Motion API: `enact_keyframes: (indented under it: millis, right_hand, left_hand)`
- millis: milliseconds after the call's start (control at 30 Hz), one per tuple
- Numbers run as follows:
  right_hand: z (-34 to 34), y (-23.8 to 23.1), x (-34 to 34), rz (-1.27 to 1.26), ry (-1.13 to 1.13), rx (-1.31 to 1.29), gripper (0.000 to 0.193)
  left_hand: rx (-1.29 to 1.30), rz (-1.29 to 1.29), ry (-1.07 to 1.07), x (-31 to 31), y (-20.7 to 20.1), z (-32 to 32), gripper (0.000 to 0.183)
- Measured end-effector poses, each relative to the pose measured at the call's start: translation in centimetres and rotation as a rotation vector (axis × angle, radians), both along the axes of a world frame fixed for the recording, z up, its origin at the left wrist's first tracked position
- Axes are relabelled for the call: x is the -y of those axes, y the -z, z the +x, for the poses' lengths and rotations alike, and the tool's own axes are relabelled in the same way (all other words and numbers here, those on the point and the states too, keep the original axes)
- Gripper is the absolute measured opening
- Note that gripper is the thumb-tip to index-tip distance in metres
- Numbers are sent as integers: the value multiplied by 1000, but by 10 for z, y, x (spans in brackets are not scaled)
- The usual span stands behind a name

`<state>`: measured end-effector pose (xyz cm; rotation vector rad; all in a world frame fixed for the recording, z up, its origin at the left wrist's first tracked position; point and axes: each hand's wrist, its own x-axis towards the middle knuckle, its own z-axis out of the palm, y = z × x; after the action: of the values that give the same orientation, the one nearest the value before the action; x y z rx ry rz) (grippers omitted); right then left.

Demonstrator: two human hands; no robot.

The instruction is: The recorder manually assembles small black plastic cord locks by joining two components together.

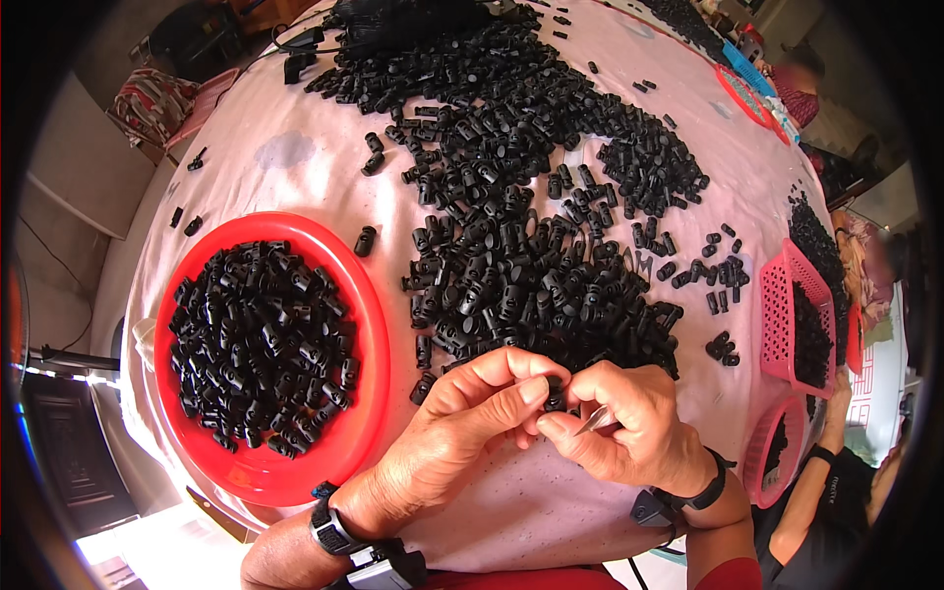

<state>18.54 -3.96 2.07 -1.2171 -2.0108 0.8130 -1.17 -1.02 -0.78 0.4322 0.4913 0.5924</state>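
Close to the table's near edge, my left hand (447,433) pinches one black plastic cord lock (556,395) between thumb and fingertips. My right hand (634,423) meets it from the other side, closed around a small pointed metal blade (594,420). The blade's handle is hidden inside my fingers. Whether its tip touches the cord lock, I cannot tell. Just beyond both hands spreads a large pile of similar black cord locks (521,265). To the left, a round red basin (371,364) holds many more of them.
A pale pink cloth (305,187) covers the table. At the right edge stand a pink perforated basket (777,315) and a pink round basin (762,447), both holding black parts. A co-worker's arm (801,501) reaches in there. Other people sit farther along that side.
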Motion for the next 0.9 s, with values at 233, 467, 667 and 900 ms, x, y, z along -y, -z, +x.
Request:
enact_keyframes:
  millis: [233, 467, 667, 900]
  right_hand:
    - [0, -1, 1, 124, 16, -13, 30]
    - [-4, -1, 0, 303, 82, 56, 32]
    - [-5, -4, 1, 282, 127, 46, 19]
    - [-3, -5, 2, 24, 141, -108, 13]
  left_hand:
    - [3, -38, 0, 0, -1, -1, 18]
    - [12, -47, -9, 0, 3, -1, 20]
    - [-48, 1, -25, 1, -5, 1, 22]
    - [5, 2, -12, 1, 3, 0, 20]
